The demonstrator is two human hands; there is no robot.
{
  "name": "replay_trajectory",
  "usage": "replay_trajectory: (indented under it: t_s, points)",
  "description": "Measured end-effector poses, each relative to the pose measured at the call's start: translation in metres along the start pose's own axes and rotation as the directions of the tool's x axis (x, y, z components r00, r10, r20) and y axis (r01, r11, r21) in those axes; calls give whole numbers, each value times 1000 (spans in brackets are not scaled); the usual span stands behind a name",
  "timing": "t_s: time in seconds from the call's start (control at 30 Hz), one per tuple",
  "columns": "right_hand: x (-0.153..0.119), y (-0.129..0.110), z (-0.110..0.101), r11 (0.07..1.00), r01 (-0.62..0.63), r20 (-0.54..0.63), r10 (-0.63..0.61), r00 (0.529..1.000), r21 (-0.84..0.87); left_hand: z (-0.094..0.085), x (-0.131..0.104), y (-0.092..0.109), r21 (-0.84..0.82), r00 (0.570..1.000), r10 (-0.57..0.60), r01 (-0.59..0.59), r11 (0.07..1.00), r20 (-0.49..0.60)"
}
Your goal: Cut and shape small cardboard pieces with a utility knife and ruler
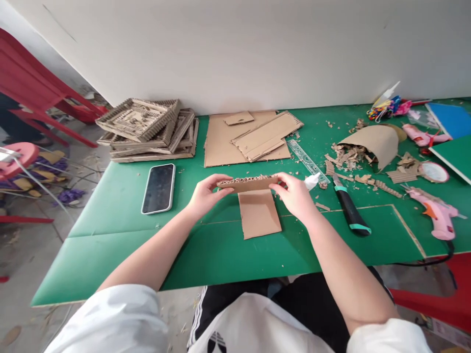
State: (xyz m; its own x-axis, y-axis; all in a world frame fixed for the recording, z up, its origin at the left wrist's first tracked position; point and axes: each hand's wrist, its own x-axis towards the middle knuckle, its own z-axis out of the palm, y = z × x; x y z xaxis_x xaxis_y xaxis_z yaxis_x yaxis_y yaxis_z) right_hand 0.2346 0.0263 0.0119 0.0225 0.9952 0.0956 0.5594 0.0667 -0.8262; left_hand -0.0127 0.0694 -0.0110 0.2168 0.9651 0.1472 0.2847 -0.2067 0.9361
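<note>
Between my two hands I hold a cardboard strip, its rough corrugated edge turned upward. My left hand pinches its left end between thumb and fingers. At the opposite end, my right hand grips it the same way. Just under and in front of the strip, a small cardboard piece lies flat on the green table. Behind my hands are a large flat cardboard sheet and a narrower cardboard piece resting on it. A clear ruler lies to the right of these.
A phone lies left of my hands, with stacked corrugated cardboard trays behind it. On the right are a utility knife, a pink glue gun, a white nozzle, a curved cardboard piece and scattered scraps.
</note>
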Motion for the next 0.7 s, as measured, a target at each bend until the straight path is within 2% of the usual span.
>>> replay_trajectory:
  t_s: [0.1,0.27,0.43,0.7]
  points:
    - [18,0,11,998,55,26,-56,998,33,-4,-2,-10,168,998,11,0,986,-63]
    - [30,11,27,998,65,18,-66,998,6,2,4,-18,121,987,23,-4,993,-160]
    - [31,22,26,992,61,-28,-65,998,-111,9,5,-16,234,984,100,-63,970,-149]
    - [31,28,24,977,67,-6,-70,998,-204,10,3,-17,304,988,93,-52,951,-120]
